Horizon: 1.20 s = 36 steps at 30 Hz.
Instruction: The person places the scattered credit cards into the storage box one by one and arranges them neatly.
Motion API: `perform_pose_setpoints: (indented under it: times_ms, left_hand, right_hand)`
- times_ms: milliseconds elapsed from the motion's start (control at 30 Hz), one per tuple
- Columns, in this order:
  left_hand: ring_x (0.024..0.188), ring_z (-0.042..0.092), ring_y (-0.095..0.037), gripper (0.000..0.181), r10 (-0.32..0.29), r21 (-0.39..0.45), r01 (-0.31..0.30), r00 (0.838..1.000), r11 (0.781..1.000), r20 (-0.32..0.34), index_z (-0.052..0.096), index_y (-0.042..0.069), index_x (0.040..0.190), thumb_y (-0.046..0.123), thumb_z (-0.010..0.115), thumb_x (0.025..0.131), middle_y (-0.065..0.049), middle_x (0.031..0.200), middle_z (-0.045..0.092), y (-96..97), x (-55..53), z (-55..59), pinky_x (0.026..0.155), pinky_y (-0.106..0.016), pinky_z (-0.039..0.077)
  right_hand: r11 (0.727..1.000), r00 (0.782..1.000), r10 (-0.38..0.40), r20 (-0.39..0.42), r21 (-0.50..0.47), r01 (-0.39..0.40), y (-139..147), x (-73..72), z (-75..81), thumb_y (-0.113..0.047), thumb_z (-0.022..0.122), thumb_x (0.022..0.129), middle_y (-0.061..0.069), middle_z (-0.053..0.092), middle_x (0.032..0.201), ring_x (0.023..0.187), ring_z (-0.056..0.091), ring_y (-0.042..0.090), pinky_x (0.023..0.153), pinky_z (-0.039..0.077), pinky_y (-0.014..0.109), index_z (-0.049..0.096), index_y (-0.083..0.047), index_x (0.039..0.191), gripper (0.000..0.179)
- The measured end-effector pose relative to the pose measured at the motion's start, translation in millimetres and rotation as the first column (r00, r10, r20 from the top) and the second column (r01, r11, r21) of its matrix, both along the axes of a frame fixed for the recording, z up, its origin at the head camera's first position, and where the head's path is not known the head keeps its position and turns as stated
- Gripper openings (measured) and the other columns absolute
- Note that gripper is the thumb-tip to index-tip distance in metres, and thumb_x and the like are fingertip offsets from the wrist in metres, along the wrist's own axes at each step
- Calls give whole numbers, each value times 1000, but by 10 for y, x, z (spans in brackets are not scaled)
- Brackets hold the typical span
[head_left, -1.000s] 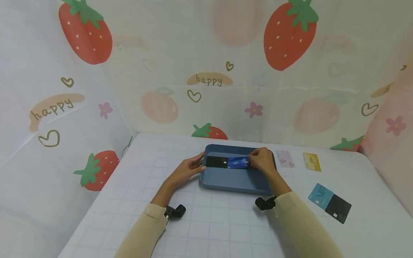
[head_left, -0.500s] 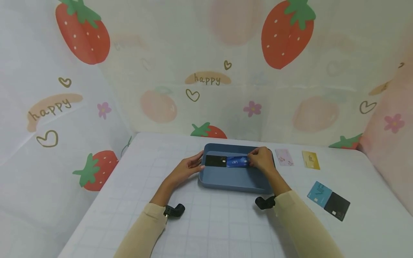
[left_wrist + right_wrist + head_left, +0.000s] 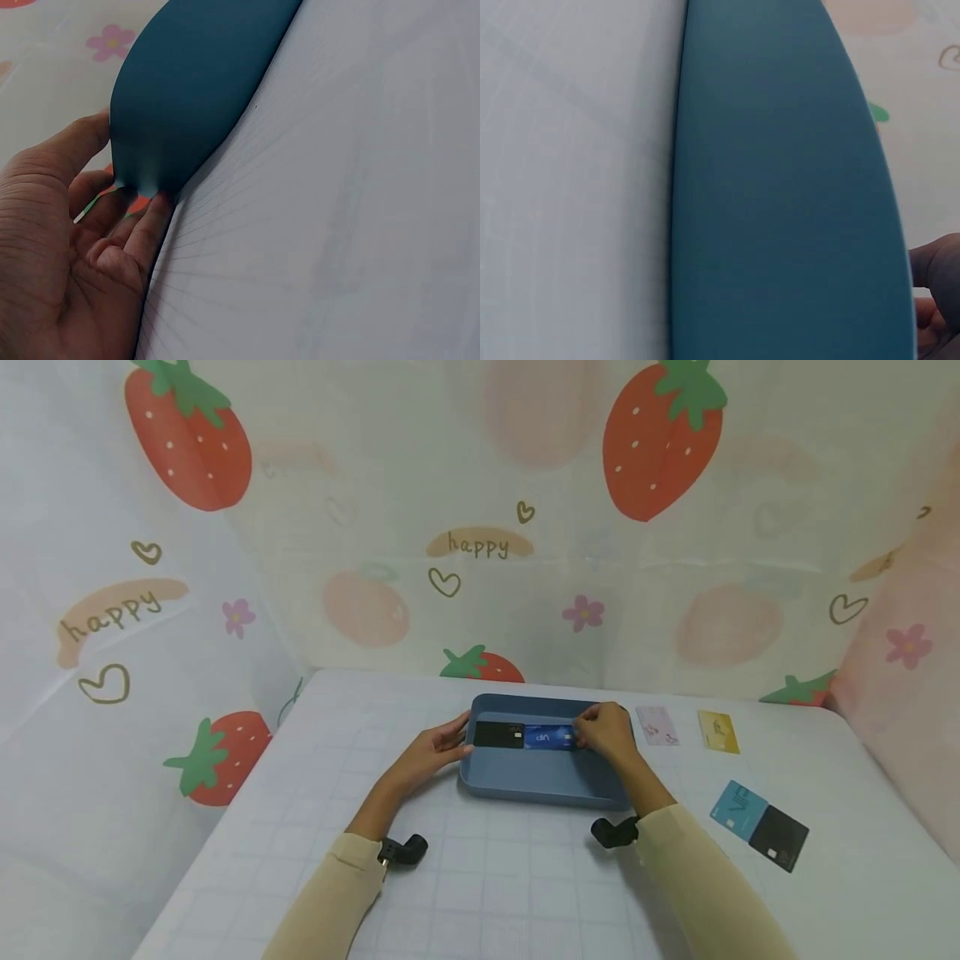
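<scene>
A blue-grey tray (image 3: 540, 781) lies on the table in the head view. Inside it, a black card (image 3: 498, 735) and a blue VIP card (image 3: 547, 737) lie end to end in a row. My left hand (image 3: 429, 755) touches the tray's left side, thumb at the rim and fingers along the outer wall. In the left wrist view the left hand (image 3: 82, 240) rests its fingertips against that wall. My right hand (image 3: 606, 731) pinches the right end of the blue card over the tray. Only part of the right hand (image 3: 939, 296) shows in its wrist view; its fingertips are hidden behind the tray wall.
Right of the tray lie a pink card (image 3: 657, 726) and a gold card (image 3: 717, 732). Nearer the front right are a light-blue VIP card (image 3: 739, 810) and another black card (image 3: 779, 838), touching. A strawberry-print curtain (image 3: 480, 610) hangs behind the white table (image 3: 480, 877).
The view has shifted slightly. The blue card's right end has come down a little, so it lies straighter in line with the black card. The left hand stays at the tray's side.
</scene>
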<state>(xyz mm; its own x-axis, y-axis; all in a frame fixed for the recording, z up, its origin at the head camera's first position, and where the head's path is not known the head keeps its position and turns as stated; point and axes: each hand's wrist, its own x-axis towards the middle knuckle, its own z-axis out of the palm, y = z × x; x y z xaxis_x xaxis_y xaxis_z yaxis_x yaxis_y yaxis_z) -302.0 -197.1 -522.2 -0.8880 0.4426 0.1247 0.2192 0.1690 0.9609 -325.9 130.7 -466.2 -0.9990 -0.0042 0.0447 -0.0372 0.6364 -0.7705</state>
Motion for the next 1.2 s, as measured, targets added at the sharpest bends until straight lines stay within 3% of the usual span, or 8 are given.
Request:
perform_pose_setpoints:
  times_ms: [300, 633, 800, 1200]
  left_hand:
    - [147, 36, -28, 70, -14, 10, 15, 1000, 1000, -17, 28, 5, 160, 16, 65, 101, -11, 165, 28, -4, -8, -18, 112, -32, 39]
    - [146, 37, -27, 69, -6, 3, 6, 1000, 1000, -3, 30, 6, 159, 16, 65, 101, -9, 164, 30, -8, 23, -70, 114, -37, 37]
    - [146, 37, -27, 69, -3, -11, 3, 1000, 1000, -3, 29, 7, 160, 17, 65, 101, -8, 164, 30, -10, 26, -47, 114, -37, 37]
    - [147, 36, -23, 69, -11, 10, 11, 1000, 1000, -5, 29, 8, 160, 17, 65, 101, -6, 164, 30, 7, -17, -11, 114, -35, 36]
  right_hand:
    - [999, 1000, 28, 5, -31, -27, 21, 36, 11, -9, 64, 96, 17, 72, 73, 58, 69, 18, 50, 48, 19, 72, 10, 99, 21]
    - [996, 996, 85, -24, -22, -85, 56, 265, 80, -14, 64, 99, 17, 74, 83, 66, 71, 26, 56, 50, 24, 72, 6, 106, 23]
    - [991, 990, 132, -55, 6, -132, 93, 409, 203, -19, 64, 100, 19, 75, 89, 73, 73, 32, 60, 53, 29, 72, 5, 110, 27]
    - [985, 979, 167, -120, 54, -161, 252, 657, 493, -19, 63, 102, 17, 75, 90, 76, 73, 32, 62, 55, 32, 72, 2, 113, 26]
